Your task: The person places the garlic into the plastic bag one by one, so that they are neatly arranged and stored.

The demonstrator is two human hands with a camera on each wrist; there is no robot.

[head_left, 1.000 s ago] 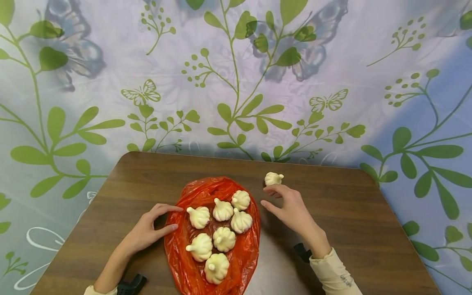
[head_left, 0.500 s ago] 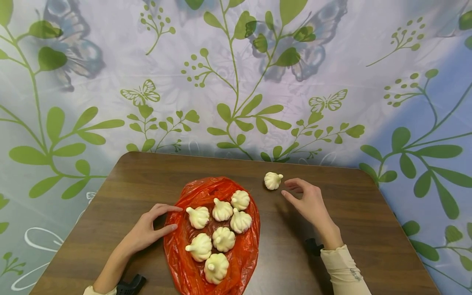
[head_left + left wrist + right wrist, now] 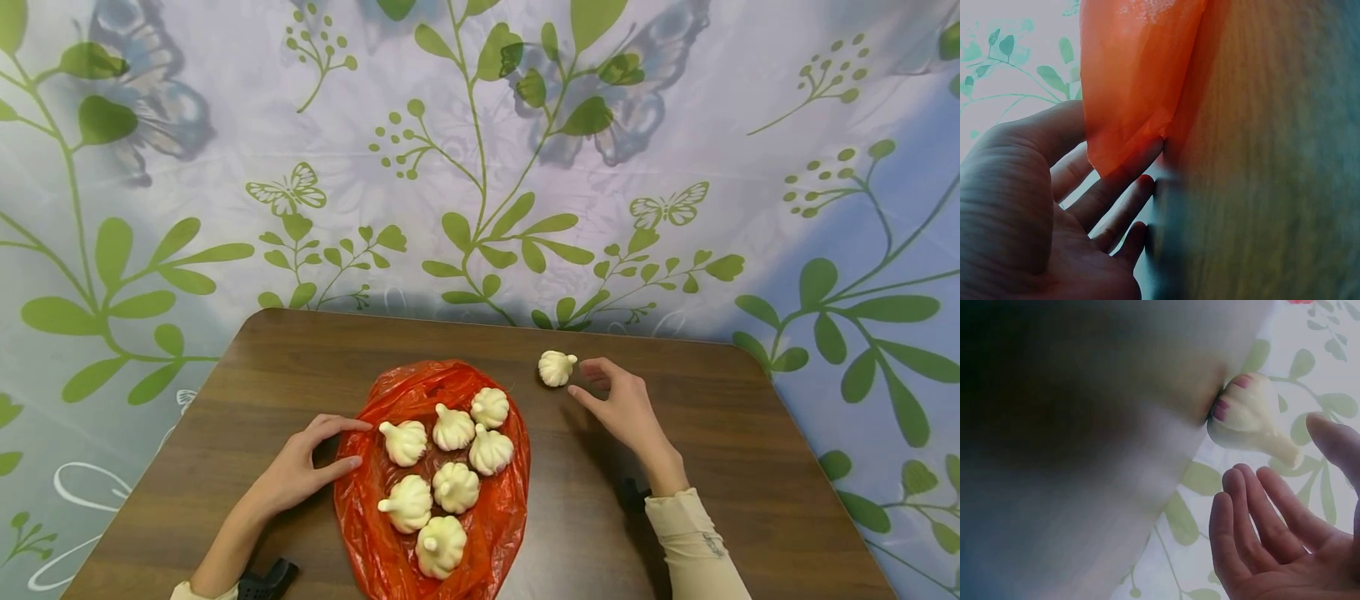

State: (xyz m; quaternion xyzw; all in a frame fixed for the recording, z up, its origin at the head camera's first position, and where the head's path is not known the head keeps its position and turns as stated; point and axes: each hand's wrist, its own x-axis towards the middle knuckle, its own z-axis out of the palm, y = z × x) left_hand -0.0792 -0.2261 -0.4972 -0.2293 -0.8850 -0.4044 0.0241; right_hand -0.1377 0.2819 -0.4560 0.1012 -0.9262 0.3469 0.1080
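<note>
In the head view, an open red plastic bag [image 3: 510, 508] lies on the table with several white garlic bulbs [image 3: 442, 546] spread over it. My left hand [image 3: 300, 467] rests at the bag's left edge, thumb and index finger apart and touching the plastic. The left wrist view has the translucent plastic [image 3: 1132, 75] hanging in front of part of those fingers. Beyond the bag's upper right, a single garlic bulb [image 3: 555, 368] sits on the wood, its stem pointing right. Just right of it hovers my right hand [image 3: 626, 408], holding nothing, its fingers spread from the thumb; purple marks show on the bulb [image 3: 1244, 415].
The brown wooden table [image 3: 720, 467] ends at the back against a leaf-and-butterfly patterned cloth [image 3: 480, 167]. Dark wrist mounts, one at the left forearm [image 3: 266, 579] and one at the right [image 3: 633, 496], sit low beside the wrists.
My right hand has moved right, away from in front of the lone garlic bulb, then slightly back left, leaving the bulb fully in sight. The left hand and the bag stay put.
</note>
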